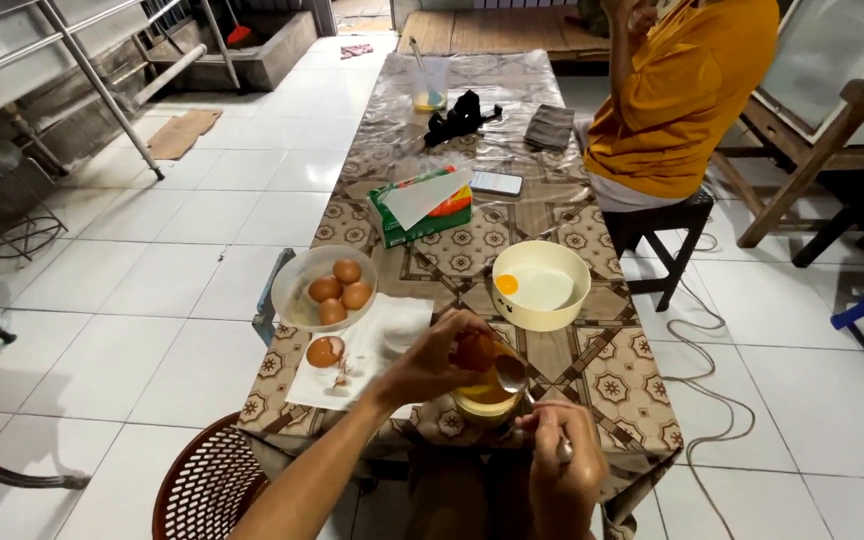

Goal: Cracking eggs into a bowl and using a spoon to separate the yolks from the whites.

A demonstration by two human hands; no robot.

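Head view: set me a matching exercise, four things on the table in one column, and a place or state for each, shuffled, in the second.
Things:
1. brown egg
2. spoon
3. cream bowl
4. clear bowl

Places or states:
A. holds one yolk and egg white
B. held in the left hand over a small yellow-filled bowl
C. holds four whole brown eggs
D. held in the right hand

Pairs: 1-B, 2-D, 3-A, 4-C
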